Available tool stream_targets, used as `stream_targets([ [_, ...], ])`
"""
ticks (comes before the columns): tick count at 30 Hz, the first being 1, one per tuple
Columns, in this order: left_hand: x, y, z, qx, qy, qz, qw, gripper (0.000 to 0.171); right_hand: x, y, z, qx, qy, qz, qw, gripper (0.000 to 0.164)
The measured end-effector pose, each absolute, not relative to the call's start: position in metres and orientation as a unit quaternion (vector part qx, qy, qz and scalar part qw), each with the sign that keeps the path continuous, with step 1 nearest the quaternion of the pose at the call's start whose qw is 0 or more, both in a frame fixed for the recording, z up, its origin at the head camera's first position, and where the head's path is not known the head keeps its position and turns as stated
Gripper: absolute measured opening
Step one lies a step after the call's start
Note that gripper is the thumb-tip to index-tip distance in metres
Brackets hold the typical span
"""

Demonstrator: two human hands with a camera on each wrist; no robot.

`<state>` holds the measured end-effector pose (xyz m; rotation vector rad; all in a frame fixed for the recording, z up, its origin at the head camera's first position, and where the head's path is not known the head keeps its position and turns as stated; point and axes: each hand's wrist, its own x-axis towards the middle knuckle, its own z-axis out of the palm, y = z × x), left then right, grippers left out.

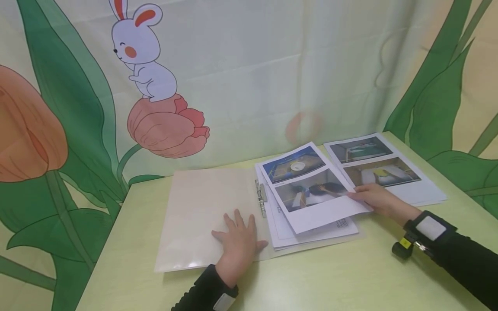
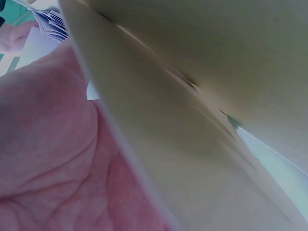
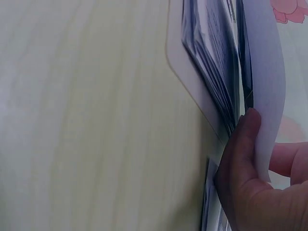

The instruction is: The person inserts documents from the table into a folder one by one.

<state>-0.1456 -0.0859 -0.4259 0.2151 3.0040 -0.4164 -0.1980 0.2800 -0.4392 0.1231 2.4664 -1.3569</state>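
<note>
An open cream file folder [image 1: 202,203] lies on the table, with a metal clip [image 1: 260,198] along its spine. My left hand [image 1: 237,244] rests with fingers spread on the folder's left cover, near its front edge. In the left wrist view the palm [image 2: 48,144] is close beside the cover's edge. My right hand [image 1: 383,203] pinches the right edge of a printed sheet [image 1: 319,222] bearing two colour photos. That sheet is tilted and lifted over the paper stack [image 1: 282,235] on the folder's right side. In the right wrist view, thumb and fingers grip the sheet [image 3: 269,72] from both sides.
Another pile of photo sheets [image 1: 424,192] lies to the right on the pale yellow-green table [image 1: 295,280], partly behind my right hand. A curtain [image 1: 249,86] printed with a rabbit and tulips hangs along the table's back edge.
</note>
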Motion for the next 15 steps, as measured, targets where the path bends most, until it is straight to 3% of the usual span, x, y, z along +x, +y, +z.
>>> stream_targets([
  [15, -0.146, -0.086, -0.427, 0.069, 0.987, -0.136, 0.051, 0.079, -0.194, 0.269, -0.441, 0.052, 0.864, -0.478, 0.150, 0.060],
])
